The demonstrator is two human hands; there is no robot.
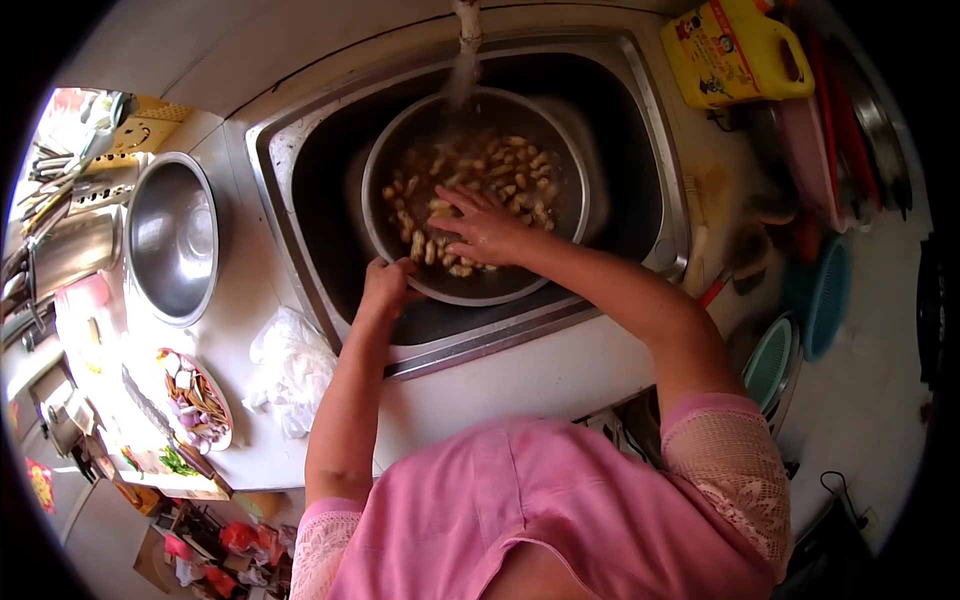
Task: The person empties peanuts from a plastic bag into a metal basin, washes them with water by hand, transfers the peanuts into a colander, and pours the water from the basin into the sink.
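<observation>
A round metal basin stands in the sink, with water and many unshelled peanuts inside. From the tap a stream of water falls into its far side. My left hand grips the near-left rim, fingers closed over the edge; part of the thumb and fingers is hidden. My right hand reaches into the basin, fingers spread and touching the peanuts, with nothing visibly held.
Around the basin runs the steel sink. On the left counter are an empty metal bowl, a plastic bag, a plate of chopped food and a knife. A yellow jug and green baskets stand right.
</observation>
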